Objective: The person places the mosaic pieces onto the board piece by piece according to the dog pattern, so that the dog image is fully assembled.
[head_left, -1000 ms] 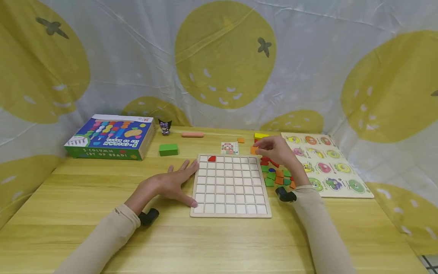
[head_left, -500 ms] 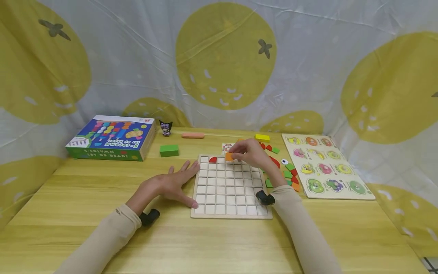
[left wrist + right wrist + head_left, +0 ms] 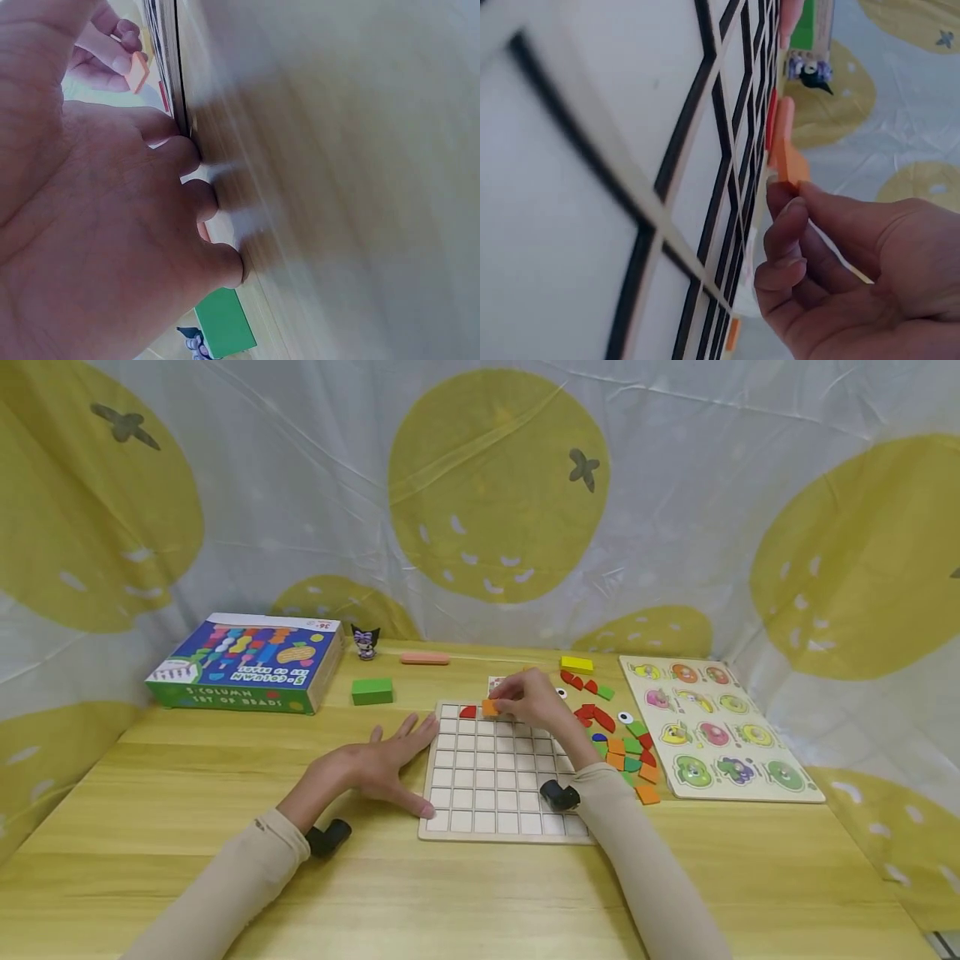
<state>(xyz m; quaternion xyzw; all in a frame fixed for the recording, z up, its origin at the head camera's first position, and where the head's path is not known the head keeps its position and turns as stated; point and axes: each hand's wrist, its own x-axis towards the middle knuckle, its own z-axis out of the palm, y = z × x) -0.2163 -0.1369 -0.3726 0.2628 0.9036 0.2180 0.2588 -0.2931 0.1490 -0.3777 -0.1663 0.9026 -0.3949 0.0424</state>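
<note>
Right hand [image 3: 531, 700] pinches 1 orange square tile [image 3: 490, 707], upper centre, just right of red quarter-round piece [image 3: 468, 712]; left hand [image 3: 378, 766] farther, spread, touching pale wooden grid board [image 3: 484, 778].

Play area, type of premises undetermined: wood-grain table [image 3: 390, 893] across lower frame, fruit-print cloth [image 3: 315, 485] above, boxed bead set [image 3: 243, 664] left, fruit puzzle board [image 3: 720, 727] right.
</note>
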